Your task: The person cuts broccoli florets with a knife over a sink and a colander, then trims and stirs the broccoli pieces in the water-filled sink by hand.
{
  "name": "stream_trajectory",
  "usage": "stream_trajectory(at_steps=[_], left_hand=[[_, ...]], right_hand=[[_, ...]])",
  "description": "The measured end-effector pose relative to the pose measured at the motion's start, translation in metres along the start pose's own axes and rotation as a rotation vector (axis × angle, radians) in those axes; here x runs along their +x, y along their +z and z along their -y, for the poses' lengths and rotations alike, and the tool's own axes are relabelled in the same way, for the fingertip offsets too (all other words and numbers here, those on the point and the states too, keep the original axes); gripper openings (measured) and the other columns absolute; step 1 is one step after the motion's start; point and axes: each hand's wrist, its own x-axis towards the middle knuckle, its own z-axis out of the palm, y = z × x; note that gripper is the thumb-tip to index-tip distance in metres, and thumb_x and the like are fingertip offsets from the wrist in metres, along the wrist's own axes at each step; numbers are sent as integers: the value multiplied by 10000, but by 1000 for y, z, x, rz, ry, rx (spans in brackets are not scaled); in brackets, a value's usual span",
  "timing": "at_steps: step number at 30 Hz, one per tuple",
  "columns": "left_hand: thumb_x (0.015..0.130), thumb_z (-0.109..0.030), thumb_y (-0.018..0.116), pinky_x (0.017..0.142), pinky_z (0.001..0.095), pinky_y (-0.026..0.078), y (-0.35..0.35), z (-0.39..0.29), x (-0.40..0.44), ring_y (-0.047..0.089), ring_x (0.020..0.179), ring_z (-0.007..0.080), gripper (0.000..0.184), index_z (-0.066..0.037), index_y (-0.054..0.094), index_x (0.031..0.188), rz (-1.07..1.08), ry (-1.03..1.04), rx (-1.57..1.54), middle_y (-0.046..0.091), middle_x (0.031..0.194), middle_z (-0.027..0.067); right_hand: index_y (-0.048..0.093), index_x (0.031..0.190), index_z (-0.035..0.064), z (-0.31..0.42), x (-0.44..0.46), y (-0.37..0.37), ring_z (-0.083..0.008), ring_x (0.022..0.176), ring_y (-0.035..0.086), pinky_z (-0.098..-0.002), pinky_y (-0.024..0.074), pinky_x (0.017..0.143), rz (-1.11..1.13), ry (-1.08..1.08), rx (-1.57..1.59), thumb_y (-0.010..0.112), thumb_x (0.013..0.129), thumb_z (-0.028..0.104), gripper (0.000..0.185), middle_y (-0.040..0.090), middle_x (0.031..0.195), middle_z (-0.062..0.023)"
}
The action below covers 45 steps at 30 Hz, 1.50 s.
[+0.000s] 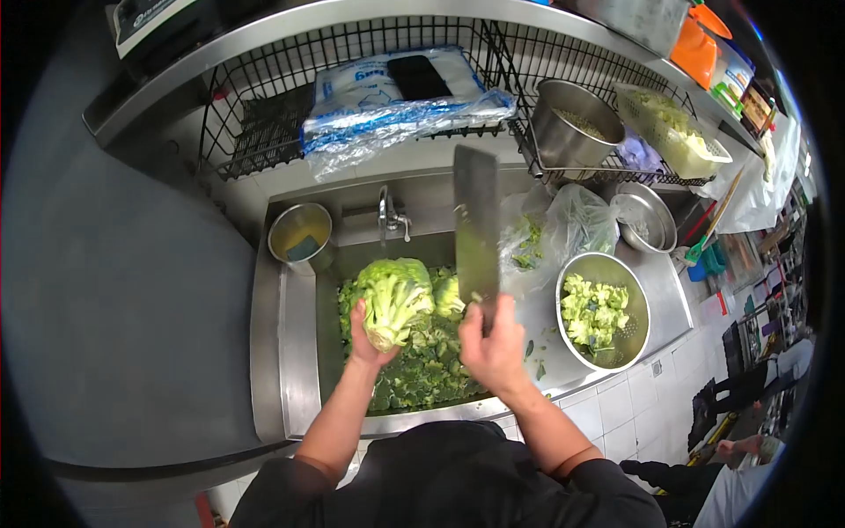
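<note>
Over the sink, my left hand holds a large head of broccoli, its cut stalks facing me. My right hand is closed round the handle of a wide cleaver, whose blade points up and away from me, just right of the broccoli and apart from it. Below both hands the sink is filled with many green broccoli florets. A paler broccoli piece shows between the two hands. The faucet stands behind the broccoli head.
A colander of florets stands on the right counter, near plastic bags and a metal bowl. A steel pot is at the sink's back left. Wire racks hang above. Other people are at the far right.
</note>
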Motion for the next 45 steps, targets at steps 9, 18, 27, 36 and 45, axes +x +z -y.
stream_trajectory(at_steps=[9,18,27,36,45], left_hand=[[637,-839,707,919,319,521,18,-47,41,640,1014,149,1081,35,535,1249,140,-76,797,642,1110,74],[617,-892,656,869,272,500,20,-33,36,619,971,120,1061,20,585,1155,86,-88,902,646,1056,60],[702,-827,666,882,289,509,1,-24,32,619,990,123,951,-20,544,1191,29,-2,599,625,1065,42],[635,-944,502,951,351,537,31,-62,53,625,1099,162,1162,-11,457,1327,253,-114,745,616,1172,73],[788,-813,528,932,556,535,-69,-18,40,491,1246,541,1010,-111,364,1495,39,-99,-75,528,1385,187]], right_hand=[[540,1089,-49,48,7,-31,-273,508,625,-380,488,469,27,-384,125,670,840,-9,283,632,690,-138],[536,1080,-15,-2,4,22,-342,554,645,-428,511,499,219,-212,-90,638,866,37,242,628,681,-175],[518,1119,-82,25,-12,-8,-309,491,614,-401,501,475,39,-196,-33,652,859,18,310,601,650,-160],[446,1017,-18,-1,3,-8,-154,527,560,-328,432,487,6,170,-20,564,954,31,142,594,658,-111],[454,1027,2,-18,-21,-6,-303,563,645,-386,477,517,164,194,34,565,947,56,147,632,702,-172]])
